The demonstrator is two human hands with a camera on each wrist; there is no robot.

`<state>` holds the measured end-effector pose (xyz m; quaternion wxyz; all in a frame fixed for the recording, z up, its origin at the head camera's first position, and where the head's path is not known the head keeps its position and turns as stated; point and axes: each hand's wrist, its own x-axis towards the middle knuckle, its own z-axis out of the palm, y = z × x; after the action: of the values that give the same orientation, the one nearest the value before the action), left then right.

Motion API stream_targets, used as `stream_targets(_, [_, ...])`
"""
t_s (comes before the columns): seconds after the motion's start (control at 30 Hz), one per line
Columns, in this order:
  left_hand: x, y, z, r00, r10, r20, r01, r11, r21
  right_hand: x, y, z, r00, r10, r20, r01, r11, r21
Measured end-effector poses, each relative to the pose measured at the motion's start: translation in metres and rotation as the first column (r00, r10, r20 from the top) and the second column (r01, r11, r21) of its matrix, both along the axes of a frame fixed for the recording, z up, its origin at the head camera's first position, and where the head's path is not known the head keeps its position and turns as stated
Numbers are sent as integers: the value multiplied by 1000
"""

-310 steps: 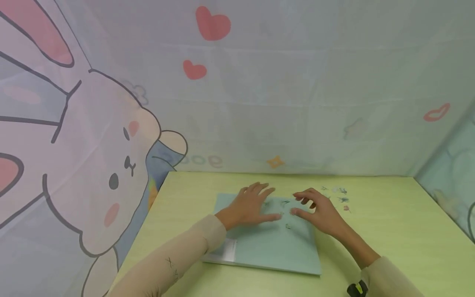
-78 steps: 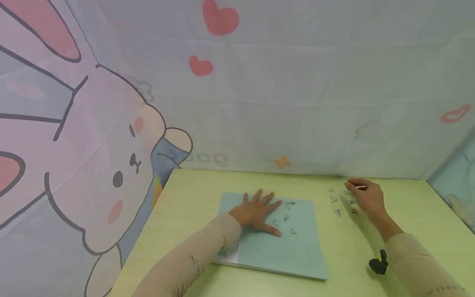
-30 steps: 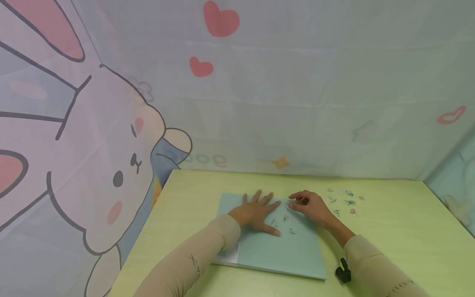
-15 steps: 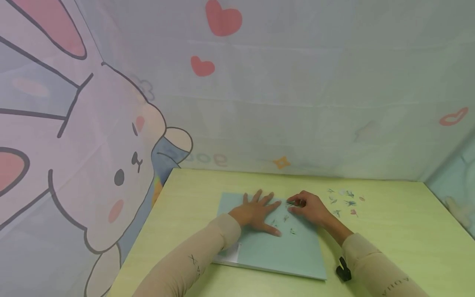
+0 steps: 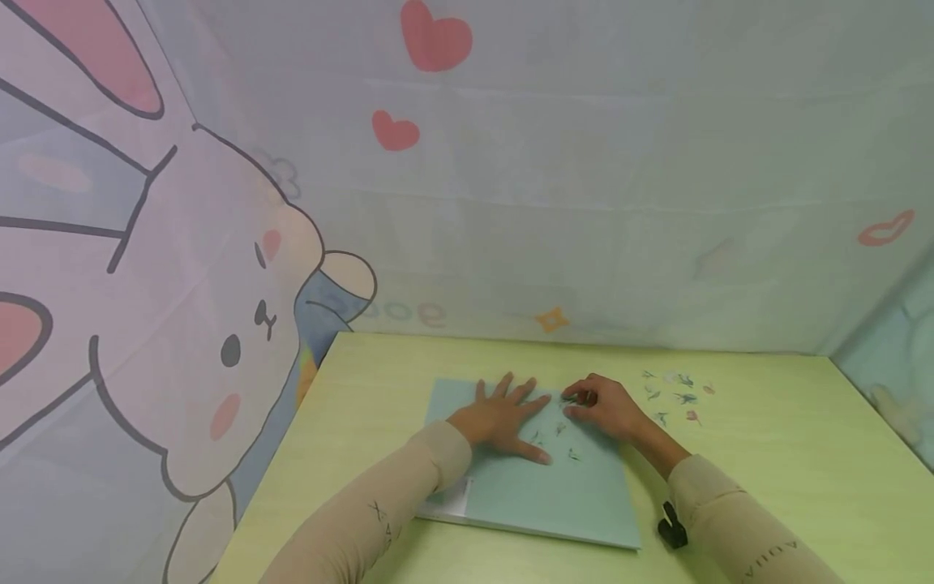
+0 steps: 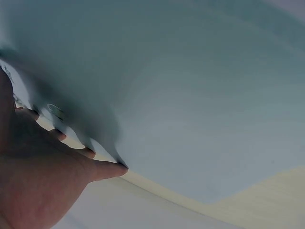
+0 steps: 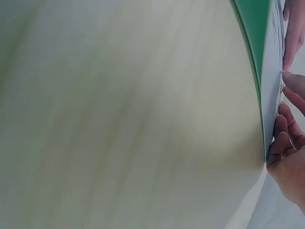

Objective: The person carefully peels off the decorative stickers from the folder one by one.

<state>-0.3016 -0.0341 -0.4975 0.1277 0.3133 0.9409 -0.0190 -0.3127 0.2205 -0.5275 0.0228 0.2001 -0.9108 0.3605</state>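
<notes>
A pale green folder (image 5: 547,503) with a white label lies on the table in the head view. My left hand (image 5: 499,420) rests flat on its upper left part, fingers spread. Near the folder's top edge, my right hand (image 5: 606,407) has its thumb and index finger pinched at a small flower sticker (image 5: 567,400), mostly covered by the fingers. Other small plant stickers (image 5: 573,455) lie on the folder between and below the hands. In the left wrist view, one sticker (image 6: 56,112) shows beyond the fingers. The right wrist view shows the thumb and fingertips (image 7: 291,81) meeting close over the folder.
More small flower stickers (image 5: 686,398) lie loosely grouped on the yellow-green table (image 5: 766,454), right of the folder. A black clip-like object (image 5: 672,527) is beside the right sleeve. A printed cloth backdrop (image 5: 584,203) stands behind the table.
The left hand went from hovering over the folder to lying flat on it. The right hand reached to the loose stickers, came back to the folder's top, and has hardly moved in the last second.
</notes>
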Motion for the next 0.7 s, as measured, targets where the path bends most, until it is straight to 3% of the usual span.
stream_targets(0.7, [3,0,5,1000,-7,-4,7,1000,1,-2,-2,7,995,-14,100,16,1000,-22])
